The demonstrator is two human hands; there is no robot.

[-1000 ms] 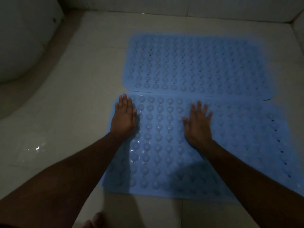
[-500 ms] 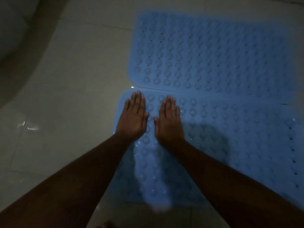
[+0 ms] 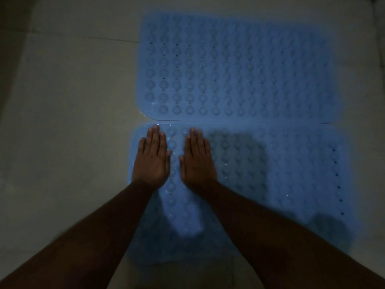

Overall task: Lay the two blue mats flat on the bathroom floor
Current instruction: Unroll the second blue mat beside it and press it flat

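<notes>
Two blue rubber mats with rows of round bumps lie flat on the pale tiled floor. The far mat (image 3: 239,69) fills the upper middle of the view. The near mat (image 3: 291,174) lies just below it, their long edges touching or almost touching. My left hand (image 3: 152,161) presses palm-down on the near mat's left end, fingers straight and together. Palm-down beside it on the same mat rests my right hand (image 3: 198,161), a thumb's width away. Neither hand grips anything. My forearms hide part of the near mat's front.
Pale floor tiles (image 3: 73,122) spread to the left of both mats, with a grout line running across the upper left. A dark shadow band runs along the far left edge. The light is dim.
My right hand slid left across the near mat until it lay next to my left hand. The view has tilted down and closer; the white curved fixture at upper left has left the view.
</notes>
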